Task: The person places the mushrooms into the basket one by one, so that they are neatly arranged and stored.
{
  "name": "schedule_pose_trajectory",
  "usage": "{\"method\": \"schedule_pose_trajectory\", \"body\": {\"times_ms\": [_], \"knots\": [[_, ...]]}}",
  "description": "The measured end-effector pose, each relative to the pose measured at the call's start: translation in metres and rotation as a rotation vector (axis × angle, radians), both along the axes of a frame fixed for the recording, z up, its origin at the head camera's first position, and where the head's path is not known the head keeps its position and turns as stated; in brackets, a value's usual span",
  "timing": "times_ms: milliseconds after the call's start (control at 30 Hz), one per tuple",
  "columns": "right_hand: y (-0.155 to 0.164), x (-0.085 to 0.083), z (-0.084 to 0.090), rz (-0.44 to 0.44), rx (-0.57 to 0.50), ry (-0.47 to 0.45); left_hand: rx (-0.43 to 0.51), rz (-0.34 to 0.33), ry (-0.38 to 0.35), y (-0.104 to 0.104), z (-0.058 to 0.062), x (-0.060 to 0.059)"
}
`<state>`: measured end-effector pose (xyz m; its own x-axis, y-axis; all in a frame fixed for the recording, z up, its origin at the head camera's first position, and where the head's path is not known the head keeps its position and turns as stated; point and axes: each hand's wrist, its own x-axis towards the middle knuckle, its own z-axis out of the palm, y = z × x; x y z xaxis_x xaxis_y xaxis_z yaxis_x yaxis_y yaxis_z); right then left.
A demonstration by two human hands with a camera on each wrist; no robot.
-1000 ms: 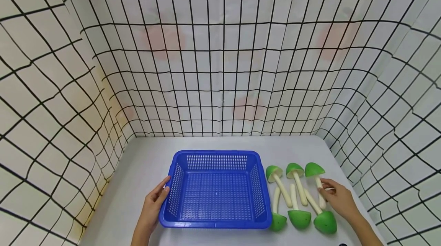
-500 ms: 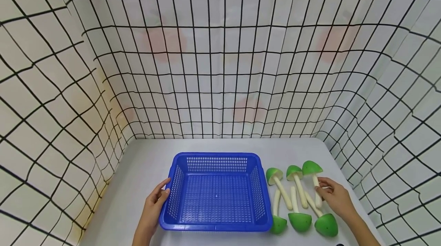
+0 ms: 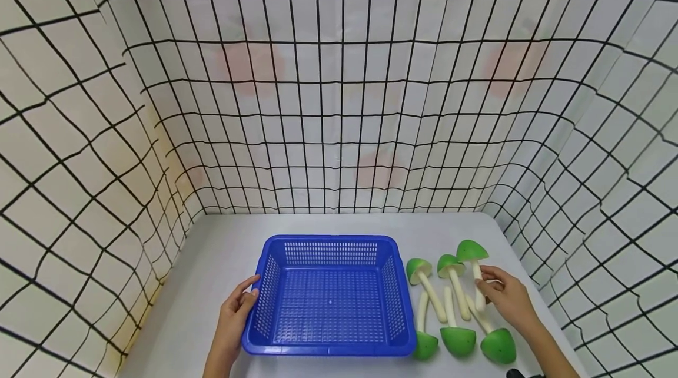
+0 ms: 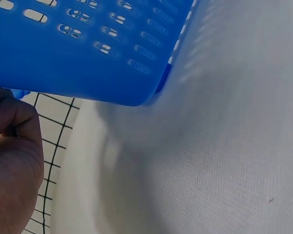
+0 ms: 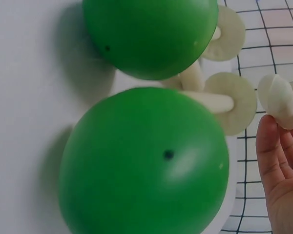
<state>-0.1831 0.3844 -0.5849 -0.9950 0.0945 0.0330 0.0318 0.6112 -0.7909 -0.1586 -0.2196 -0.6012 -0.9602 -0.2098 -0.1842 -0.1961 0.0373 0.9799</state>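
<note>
My left hand (image 3: 234, 314) grips the left rim of a blue perforated plastic basket (image 3: 329, 351), which holds nothing. In the left wrist view the curled left hand (image 4: 15, 163) is at the basket wall (image 4: 93, 58). My right hand (image 3: 507, 297) pinches the white stem of a toy mushroom (image 3: 471, 250) with a green cap, raised above the others. The right wrist view shows its pale stem end (image 5: 278, 101) between thumb and fingers. Several like mushrooms lie in two rows right of the basket, among them a far one (image 3: 451, 265) and a near one (image 3: 458, 340).
A white table surface (image 3: 212, 260) spreads around the basket. White walls with a black grid (image 3: 341, 101) enclose it at the back and both sides. A small black object (image 3: 515, 373) shows at the bottom edge, right of the mushrooms.
My right hand has lifted its mushroom slightly and carried it left, towards the basket. The left hand and the basket have stayed in place.
</note>
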Motion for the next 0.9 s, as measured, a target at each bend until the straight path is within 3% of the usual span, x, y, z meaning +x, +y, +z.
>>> {"method": "schedule_pose_trajectory", "body": {"times_ms": [467, 900], "knots": [[-0.025, -0.003, 0.006, 0.032, -0.094, 0.007, 0.032, 0.015, -0.038, 0.000, -0.002, -0.002], [-0.047, -0.004, 0.013, 0.017, -0.107, 0.014, 0.021, 0.010, -0.007, 0.002, 0.001, 0.000]]}}
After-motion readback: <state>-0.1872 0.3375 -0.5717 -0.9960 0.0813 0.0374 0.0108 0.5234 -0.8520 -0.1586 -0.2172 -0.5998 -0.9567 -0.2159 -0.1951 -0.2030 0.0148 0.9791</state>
